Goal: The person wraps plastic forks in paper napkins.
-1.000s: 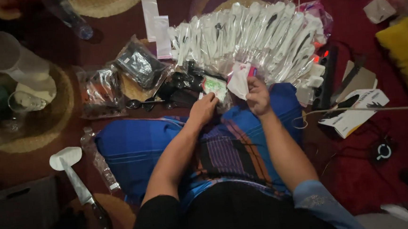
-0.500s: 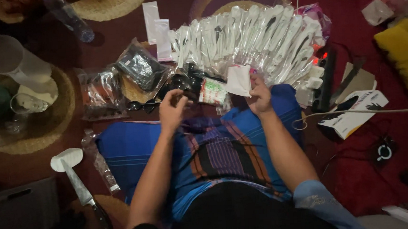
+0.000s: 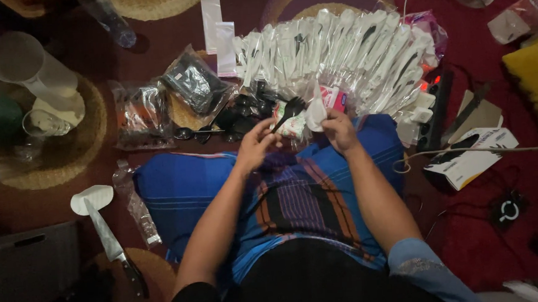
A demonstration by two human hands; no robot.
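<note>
My left hand (image 3: 255, 147) grips a black plastic fork (image 3: 289, 111) by its handle, tines pointing up and to the right. My right hand (image 3: 337, 128) pinches a small white packet (image 3: 315, 112) right beside the fork's head. Both hands hover over my lap, which is covered by a blue striped cloth (image 3: 296, 193). Just beyond the hands lies a heap of loose black plastic cutlery (image 3: 242, 116), and past that a wide fan of clear sealed cutlery packets (image 3: 344, 59).
Plastic bags (image 3: 193, 84) sit left of the heap. A clear jug (image 3: 30, 69) and glass stand on a woven mat (image 3: 63, 151) at left. A knife (image 3: 109, 238) lies on the floor at lower left. A power strip (image 3: 434, 110), cables and a yellow cushion (image 3: 536, 91) are at right.
My left hand reached left to the heap of black cutlery, took a fork, and has come back to the right hand, which kept the white packet raised.
</note>
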